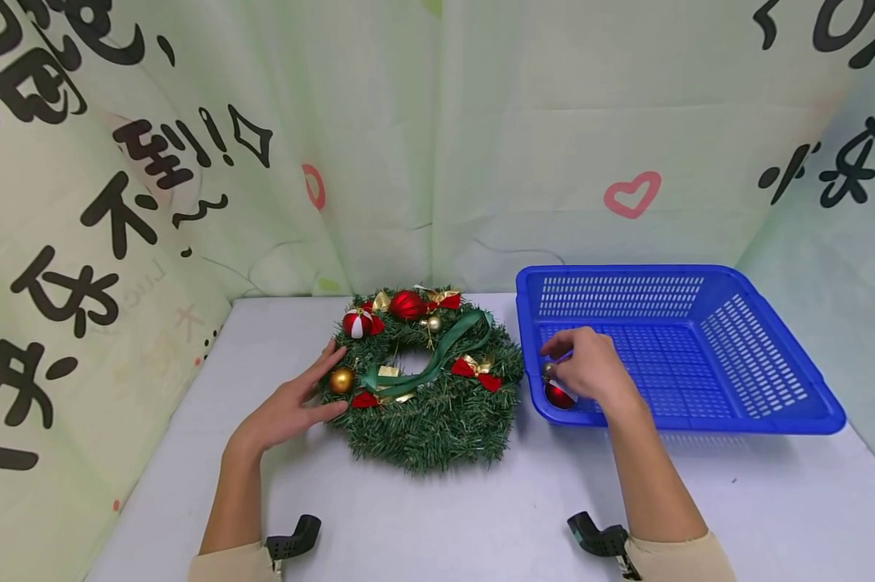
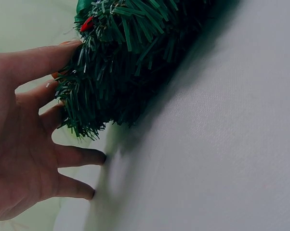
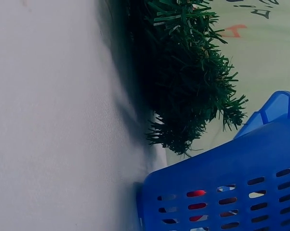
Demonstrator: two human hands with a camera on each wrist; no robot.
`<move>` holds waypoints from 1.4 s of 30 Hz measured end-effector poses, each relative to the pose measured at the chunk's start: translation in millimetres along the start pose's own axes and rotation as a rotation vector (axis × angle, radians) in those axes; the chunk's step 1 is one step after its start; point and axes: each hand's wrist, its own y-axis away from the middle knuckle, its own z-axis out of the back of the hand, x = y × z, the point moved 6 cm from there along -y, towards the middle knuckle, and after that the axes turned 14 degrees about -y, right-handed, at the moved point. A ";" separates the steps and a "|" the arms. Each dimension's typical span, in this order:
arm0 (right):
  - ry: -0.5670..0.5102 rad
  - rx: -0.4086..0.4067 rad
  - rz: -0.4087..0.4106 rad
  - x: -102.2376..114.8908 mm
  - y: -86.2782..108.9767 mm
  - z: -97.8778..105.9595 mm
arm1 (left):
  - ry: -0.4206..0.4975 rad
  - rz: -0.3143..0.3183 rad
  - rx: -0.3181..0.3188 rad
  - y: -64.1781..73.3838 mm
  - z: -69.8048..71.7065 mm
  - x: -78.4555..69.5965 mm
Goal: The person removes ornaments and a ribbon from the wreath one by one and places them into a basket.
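Observation:
A round green wreath (image 1: 437,436) lies on the table, decorated with baubles, red and gold bows and a loop of green ribbon (image 1: 433,368). My left hand (image 1: 292,408) touches its left edge with spread fingers. In the left wrist view, thumb and forefinger (image 2: 34,62) rest against the greenery while two straight fingers reach down to the tabletop. My right hand (image 1: 590,364) is inside the front left corner of the blue basket (image 1: 743,416), thumb and fingertips apart. Right by those fingertips are a red bauble (image 1: 558,395) and a small silvery ball (image 1: 549,369).
White cloth (image 1: 423,525) covers the table. The basket's slotted wall (image 3: 241,187) stands close beside the wreath's right side, with red and white bits showing through. A printed fabric curtain (image 1: 437,145) hangs behind and along both sides.

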 end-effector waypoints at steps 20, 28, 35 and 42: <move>-0.028 -0.140 0.074 26.5 16.1 5.4 | 0.003 0.000 0.001 0.8 0.9 -1.4; -0.044 -0.188 0.110 39.5 26.7 7.6 | 0.002 -0.005 0.006 -0.4 -0.7 1.1; -0.066 -0.219 0.145 49.9 33.7 8.8 | -0.002 0.000 0.003 -0.7 -1.0 2.0; -0.138 -0.250 0.207 58.0 37.6 9.0 | -0.010 -0.001 0.000 -0.5 -0.6 0.7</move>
